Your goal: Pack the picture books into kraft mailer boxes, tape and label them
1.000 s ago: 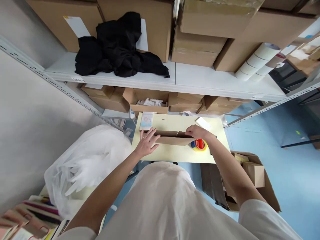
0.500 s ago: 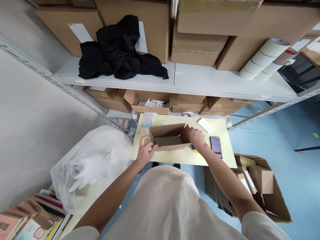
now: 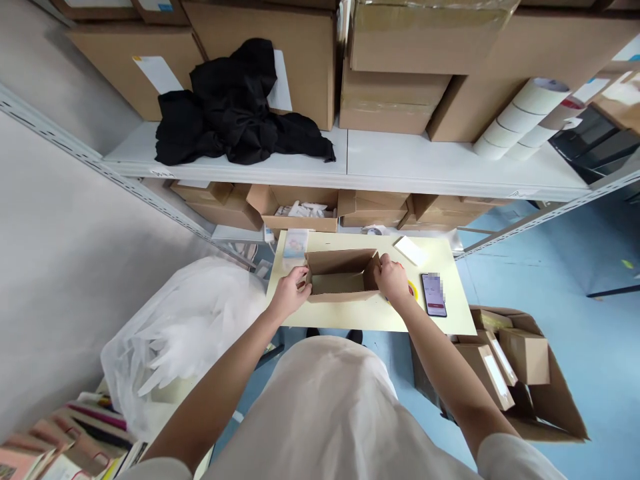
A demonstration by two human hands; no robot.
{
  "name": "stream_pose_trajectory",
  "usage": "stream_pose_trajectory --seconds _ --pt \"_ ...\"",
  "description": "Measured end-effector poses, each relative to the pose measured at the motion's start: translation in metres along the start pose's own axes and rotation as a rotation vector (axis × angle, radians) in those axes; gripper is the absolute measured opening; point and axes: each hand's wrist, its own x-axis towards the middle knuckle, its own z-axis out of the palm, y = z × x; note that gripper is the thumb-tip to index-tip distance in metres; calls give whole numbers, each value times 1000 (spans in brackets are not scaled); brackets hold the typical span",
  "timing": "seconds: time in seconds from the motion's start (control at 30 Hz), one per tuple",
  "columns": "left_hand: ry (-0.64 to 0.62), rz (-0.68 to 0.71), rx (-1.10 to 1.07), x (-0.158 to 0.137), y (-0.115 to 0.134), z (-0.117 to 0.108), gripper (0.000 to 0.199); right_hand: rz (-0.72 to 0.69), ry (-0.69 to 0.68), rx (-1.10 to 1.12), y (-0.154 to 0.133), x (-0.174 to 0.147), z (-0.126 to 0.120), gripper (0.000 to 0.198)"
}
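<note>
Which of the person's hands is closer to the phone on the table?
The right hand. It is at the open box's right end, just left of the phone. The left hand is at the box's far left end.

Plain off-white shirt point(image 3: 325, 413), loose cloth with soft creases down the front, short sleeves point(image 3: 515, 459) of the same pale colour, bare forearms point(image 3: 227, 379), bare left hand point(image 3: 289, 294), bare right hand point(image 3: 393, 280), dark rounded shoe tips point(image 3: 355, 336)
</note>
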Motion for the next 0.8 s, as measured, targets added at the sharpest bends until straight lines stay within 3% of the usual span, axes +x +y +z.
stream_pose_trajectory --seconds 0.13,0.27,0.33,0.47,0.53,0.67,0.8 --pt "-168 100 239 6 7 -5 36 13 4 7 -2 -2 0 13" --pt "-305 198 408 14 10 0 26 19 -7 -9 -8 -5 -1 13" --pt "-321 202 424 16 9 1 32 18 -14 -34 -9 -7 -1 13" --pt "-299 197 387 20 6 -3 80 -14 -29 -112 -11 -7 -3 14" --pt "-312 194 370 21 6 -4 92 -41 -51 -144 -13 -5 -5 17" --pt "-369 175 380 22 5 -2 99 -106 -95 -111 -24 0 -7 25" --pt "-361 199 339 21 2 -1 98 -208 -202 68 -29 -2 -2 29"
